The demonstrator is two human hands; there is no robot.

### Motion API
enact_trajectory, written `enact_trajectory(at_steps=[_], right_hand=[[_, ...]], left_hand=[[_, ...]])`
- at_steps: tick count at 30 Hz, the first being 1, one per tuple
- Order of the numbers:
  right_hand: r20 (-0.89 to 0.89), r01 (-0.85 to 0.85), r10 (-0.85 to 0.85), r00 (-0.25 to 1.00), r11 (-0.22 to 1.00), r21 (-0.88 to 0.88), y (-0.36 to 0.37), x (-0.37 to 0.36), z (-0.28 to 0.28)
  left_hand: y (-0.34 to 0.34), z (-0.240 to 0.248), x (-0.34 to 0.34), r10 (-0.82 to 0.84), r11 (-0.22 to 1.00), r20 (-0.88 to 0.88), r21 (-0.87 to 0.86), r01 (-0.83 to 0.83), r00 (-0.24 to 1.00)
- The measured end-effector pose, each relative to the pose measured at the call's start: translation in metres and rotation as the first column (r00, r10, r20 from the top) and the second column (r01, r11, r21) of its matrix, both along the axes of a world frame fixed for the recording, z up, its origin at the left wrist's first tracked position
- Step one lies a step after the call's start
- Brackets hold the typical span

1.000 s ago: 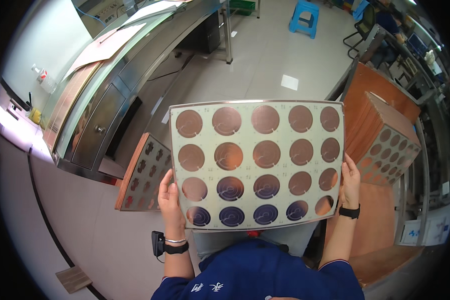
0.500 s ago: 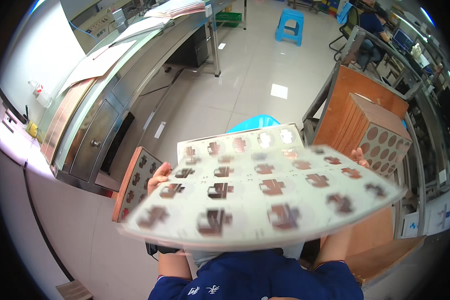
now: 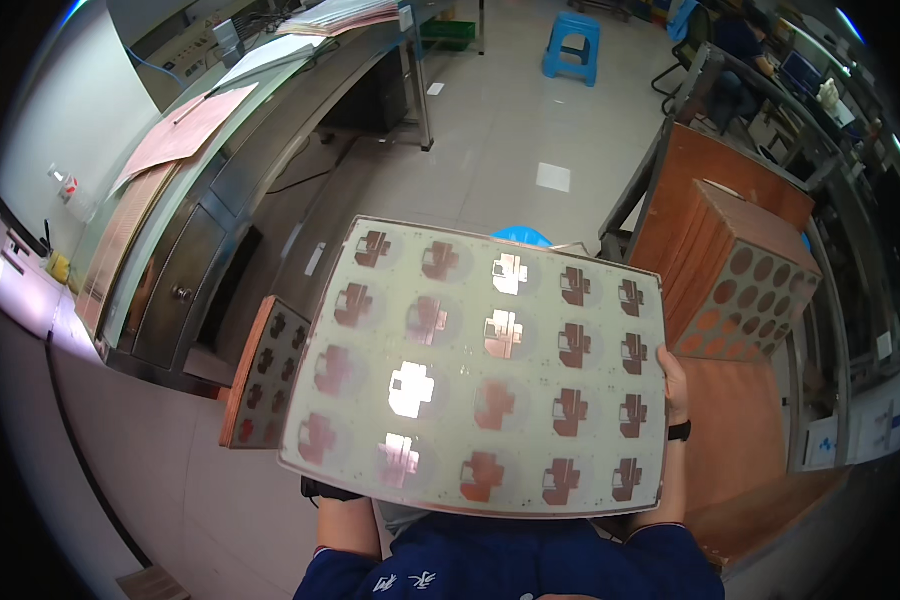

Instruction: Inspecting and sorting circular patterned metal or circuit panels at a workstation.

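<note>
A pale green circuit board panel (image 3: pixel 460 365) with rows of shiny copper shapes is tilted up in front of me. My right hand (image 3: pixel 675 385), with a dark wristband below it, is closed on the panel's right edge. My left hand is hidden behind the panel; only the left forearm (image 3: pixel 350 527) shows below, so I cannot tell how its fingers lie. A sliver of another panel edge (image 3: pixel 575 247) peeks out behind the top edge. To the left, more such panels (image 3: pixel 262 385) stand upright in a stack.
On my right, a wooden rack (image 3: pixel 735 400) in a metal frame holds a stack of boards with round copper spots (image 3: pixel 760 290). A glass-topped metal desk (image 3: pixel 195 215) bears papers at the left. Blue stools (image 3: pixel 572 48) stand ahead, and a person (image 3: pixel 740 60) sits far right.
The panel has swung from lying nearly flat to facing me, uncovering less of the panel behind it. My left fingers have gone out of sight; my right hand is lower along the edge.
</note>
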State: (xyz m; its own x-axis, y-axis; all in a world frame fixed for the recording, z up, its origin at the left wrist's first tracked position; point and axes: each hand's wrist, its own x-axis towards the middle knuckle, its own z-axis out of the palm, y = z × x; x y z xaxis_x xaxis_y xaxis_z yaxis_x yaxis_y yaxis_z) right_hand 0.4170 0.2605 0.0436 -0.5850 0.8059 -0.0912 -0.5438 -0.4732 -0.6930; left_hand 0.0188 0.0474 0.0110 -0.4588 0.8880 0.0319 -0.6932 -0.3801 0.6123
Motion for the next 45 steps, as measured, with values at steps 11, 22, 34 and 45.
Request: enact_trajectory(at_steps=[11,22,34,45], right_hand=[[-0.207,0.3,-0.301,0.931,0.953,-0.038,-0.029,-0.076,-0.011],[-0.014,0.41,-0.411,0.912,0.908,0.085,-0.023,-0.03,0.013],[0.204,0.192,-0.202,0.958,0.979,0.067,-0.003,-0.024,0.0],[-0.142,0.351,-0.346,0.927,0.937,0.006,-0.017,-0.063,-0.002]], left_hand=[[0.045,0.044,0.097,-0.189,0.981,0.14,-0.025,0.194,0.972],[0.035,0.036,0.059,-0.102,0.97,0.047,-0.215,0.11,0.994],[0.017,0.037,0.026,-0.304,0.937,-0.035,-0.192,0.292,0.952],[0.034,0.037,0.056,-0.229,0.968,0.27,0.164,0.19,0.935]])
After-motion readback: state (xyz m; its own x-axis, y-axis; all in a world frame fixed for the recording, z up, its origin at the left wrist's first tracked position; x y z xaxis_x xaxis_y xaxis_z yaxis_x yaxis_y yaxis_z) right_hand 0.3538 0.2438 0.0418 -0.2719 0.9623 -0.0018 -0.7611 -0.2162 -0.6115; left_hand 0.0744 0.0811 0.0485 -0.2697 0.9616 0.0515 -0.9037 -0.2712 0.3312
